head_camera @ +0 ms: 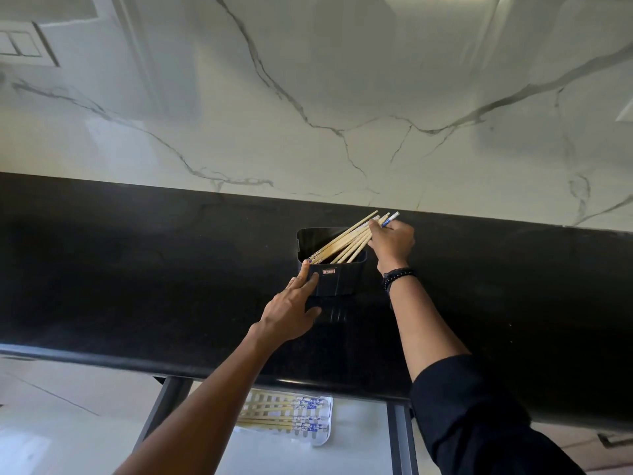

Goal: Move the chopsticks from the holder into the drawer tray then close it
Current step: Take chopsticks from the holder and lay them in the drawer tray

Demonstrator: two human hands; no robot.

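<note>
A black rectangular holder [337, 281] stands on the dark countertop near the marble wall. Several bamboo chopsticks [346, 242] with blue-patterned ends lean out of it to the right. My right hand [392, 243] grips the upper ends of that bundle. My left hand [291, 310] holds the holder's left front corner, fingers against its side and thumb on its front. Below the counter edge the drawer is open, and a white slotted tray [323, 435] in it holds several chopsticks [284, 414] lying flat.
The black countertop [137, 269] runs the full width, with a white marble backsplash [342, 97] behind it. The drawer's dark side rails [399, 440] frame the tray. A light switch plate [24, 44] sits at the upper left.
</note>
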